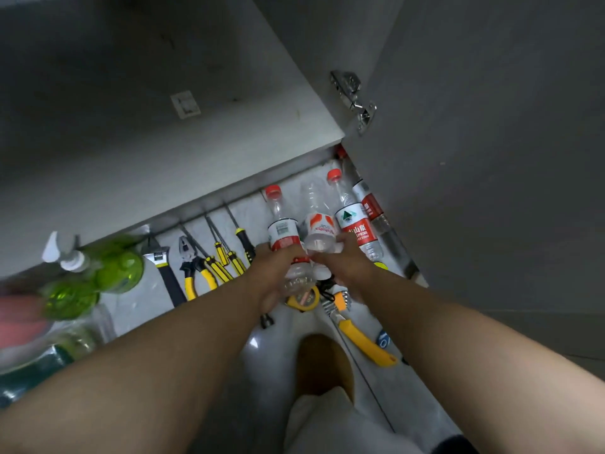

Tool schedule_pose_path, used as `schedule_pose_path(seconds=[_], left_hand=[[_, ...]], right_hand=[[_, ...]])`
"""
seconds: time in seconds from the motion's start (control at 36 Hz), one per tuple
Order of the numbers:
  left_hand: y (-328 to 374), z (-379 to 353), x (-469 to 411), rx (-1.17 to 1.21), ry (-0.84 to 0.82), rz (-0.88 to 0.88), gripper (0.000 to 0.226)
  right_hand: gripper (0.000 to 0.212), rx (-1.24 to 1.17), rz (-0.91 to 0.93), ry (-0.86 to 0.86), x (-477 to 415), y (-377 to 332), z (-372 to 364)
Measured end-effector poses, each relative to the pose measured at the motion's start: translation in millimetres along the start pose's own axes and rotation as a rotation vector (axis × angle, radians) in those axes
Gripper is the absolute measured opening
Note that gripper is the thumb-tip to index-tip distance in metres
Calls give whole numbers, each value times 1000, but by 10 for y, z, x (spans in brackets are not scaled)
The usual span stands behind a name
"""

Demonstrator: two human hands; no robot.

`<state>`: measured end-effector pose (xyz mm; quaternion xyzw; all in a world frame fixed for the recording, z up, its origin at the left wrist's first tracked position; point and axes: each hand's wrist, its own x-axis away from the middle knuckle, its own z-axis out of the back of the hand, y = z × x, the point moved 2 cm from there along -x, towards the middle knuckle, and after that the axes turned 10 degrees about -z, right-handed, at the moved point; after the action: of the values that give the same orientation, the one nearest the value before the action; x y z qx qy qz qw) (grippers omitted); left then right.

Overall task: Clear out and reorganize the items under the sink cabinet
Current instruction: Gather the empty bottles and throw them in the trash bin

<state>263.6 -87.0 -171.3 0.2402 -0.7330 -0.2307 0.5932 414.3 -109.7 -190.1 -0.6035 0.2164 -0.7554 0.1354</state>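
Note:
Several clear plastic bottles lie side by side on the pale floor in front of the cabinet. My left hand grips a red-capped bottle with a red and white label. My right hand holds the base of a capless bottle with an orange and white label. To their right lies a red-labelled spring water bottle, with another red-labelled bottle beside the open cabinet door. A further crumpled clear bottle sits under my left hand.
Tools lie in a row to the left: a wrench, yellow pliers, screwdrivers. Green spray bottles stand far left. A yellow tape measure and a yellow-handled tool lie near my wrists. The cabinet floor stretches above.

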Motion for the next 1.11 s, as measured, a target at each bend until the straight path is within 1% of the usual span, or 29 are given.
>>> schedule_pose_path(seconds=[0.06, 0.11, 0.17, 0.22, 0.25, 0.28, 0.33, 0.39, 0.44, 0.5, 0.56, 0.64, 0.69, 0.75, 0.83, 0.92, 0.97, 1.06, 1.11], left_hand=[[23, 43, 161, -31, -31, -5, 55], [67, 85, 362, -94, -56, -8, 58], [135, 120, 553, -159, -97, -27, 56], [243, 138, 754, -231, -171, -52, 49], [310, 141, 865, -283, -202, -65, 52], [377, 141, 977, -355, -223, -90, 60], [537, 116, 1206, -558, -244, -194, 79], [711, 35, 1477, -735, -258, -343, 86], [893, -78, 1768, -844, -272, -461, 86], [1057, -240, 2091, -925, -336, -531, 82], [1187, -448, 2425, -981, -437, -549, 75], [1264, -873, 2941, -1098, -573, -596, 58], [1224, -1194, 3262, -1145, -618, -654, 51], [1101, -1504, 3521, -1151, -655, -661, 46], [767, -1914, 3815, -1129, -701, -641, 48], [338, -2195, 4030, -1098, -717, -612, 52], [39, -2277, 4112, -1098, -758, -592, 53], [-354, -2225, 4060, -1040, -856, -535, 43], [-518, -2133, 3994, -1102, -842, -524, 53]], right_hand=[[66, 39, 8, -18, 134, 44, 35], [58, 41, 24, -25, 292, 98, 91], [46, -2, 37, -46, 483, 142, 167], [38, -58, 55, -72, 718, 169, 256], [36, -64, 70, -64, 853, 170, 312], [34, -55, 90, -39, 1000, 164, 374], [29, -6, 171, 41, 1317, 127, 520], [27, 47, 300, 156, 1683, 78, 699], [24, 98, 437, 291, 2070, 30, 905], [21, 108, 547, 371, 2465, 39, 1111], [22, 110, 637, 433, 2840, 78, 1320], [20, 123, 700, 526, 3361, 199, 1644], [18, 137, 715, 596, 3665, 315, 1865], [17, 153, 724, 685, 3944, 450, 2083], [16, 153, 711, 811, 4315, 736, 2400], [21, 175, 653, 903, 4607, 1115, 2681], [24, 214, 596, 927, 4748, 1398, 2815], [25, 301, 484, 915, 4825, 1880, 2937], [21, 361, 402, 874, 4784, 2210, 2963]])
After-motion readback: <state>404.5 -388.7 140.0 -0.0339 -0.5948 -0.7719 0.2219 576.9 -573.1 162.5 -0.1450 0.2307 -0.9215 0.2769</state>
